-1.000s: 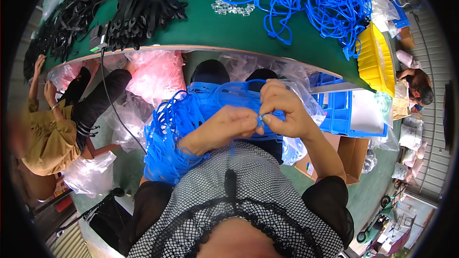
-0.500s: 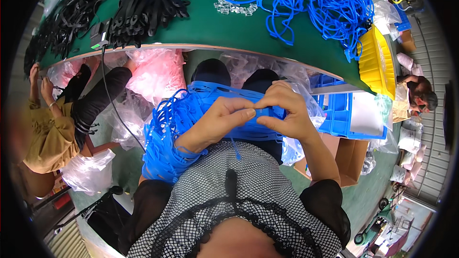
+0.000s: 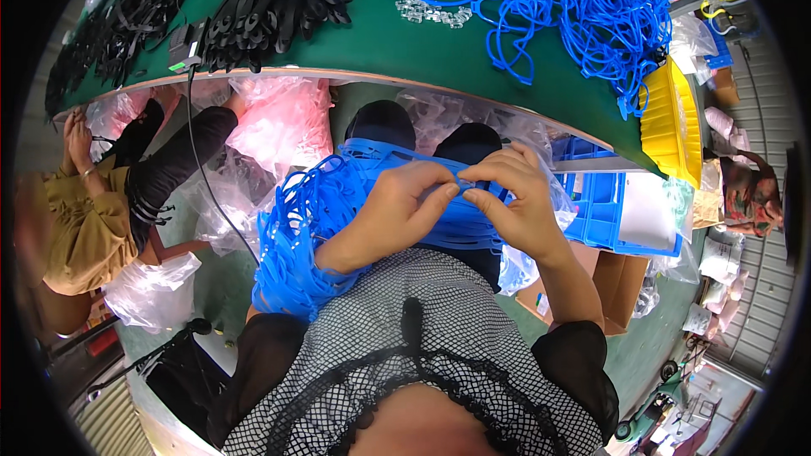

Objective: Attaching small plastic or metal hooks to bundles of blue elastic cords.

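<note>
Over my lap, a thick bundle of blue flexible straps (image 3: 296,228) is draped, looping round my left forearm. Above it, my left hand (image 3: 393,211) pinches a blue strap (image 3: 464,185) between thumb and forefinger. My right hand (image 3: 517,203) meets it fingertip to fingertip, its thumb and forefinger closed on the same strap. Something small and pale shows at the pinch, too small to make out. On the green table (image 3: 372,46) in front lie small clear plastic clips (image 3: 432,12) and a tangled heap of blue straps (image 3: 583,8).
Black straps (image 3: 274,8) and a small black device (image 3: 186,46) with a hanging cable occupy the table's left. A yellow bin (image 3: 672,122) stands at its right end, above blue crates (image 3: 596,211) and a cardboard box (image 3: 615,291). A co-worker (image 3: 93,219) sits at left.
The view has shifted slightly. My right thumb has closed in toward its forefinger at the strap. The strap end that hung below my hands no longer shows.
</note>
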The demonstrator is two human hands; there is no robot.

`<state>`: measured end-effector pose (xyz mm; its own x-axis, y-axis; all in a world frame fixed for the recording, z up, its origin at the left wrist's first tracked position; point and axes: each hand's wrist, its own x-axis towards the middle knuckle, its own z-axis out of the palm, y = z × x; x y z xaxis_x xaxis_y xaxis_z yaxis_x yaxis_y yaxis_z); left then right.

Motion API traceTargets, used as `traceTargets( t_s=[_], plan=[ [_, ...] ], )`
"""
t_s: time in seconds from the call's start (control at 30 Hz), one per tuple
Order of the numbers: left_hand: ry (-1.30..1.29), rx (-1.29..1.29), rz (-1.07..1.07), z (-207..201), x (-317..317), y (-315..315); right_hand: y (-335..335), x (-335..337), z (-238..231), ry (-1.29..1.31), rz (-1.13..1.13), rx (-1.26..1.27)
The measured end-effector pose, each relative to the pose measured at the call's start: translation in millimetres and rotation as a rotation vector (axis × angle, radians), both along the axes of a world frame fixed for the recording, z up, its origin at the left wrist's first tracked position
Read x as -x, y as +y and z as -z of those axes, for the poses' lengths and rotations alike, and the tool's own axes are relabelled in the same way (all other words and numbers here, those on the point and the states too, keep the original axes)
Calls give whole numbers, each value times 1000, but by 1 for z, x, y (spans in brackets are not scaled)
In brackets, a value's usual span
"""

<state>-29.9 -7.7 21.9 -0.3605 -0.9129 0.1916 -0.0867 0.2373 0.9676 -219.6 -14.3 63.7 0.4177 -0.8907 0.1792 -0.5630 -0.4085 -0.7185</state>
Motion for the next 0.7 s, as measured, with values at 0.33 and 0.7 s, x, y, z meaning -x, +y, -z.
traceTargets(
  t_s=[0.33,0.7],
  plan=[
    [255,-530,258,18,-9,-3,5,-6,5,1,15,18],
    [695,-1047,526,36,-7,-3,-15,11,1,-45,-438,-83]
  ],
)
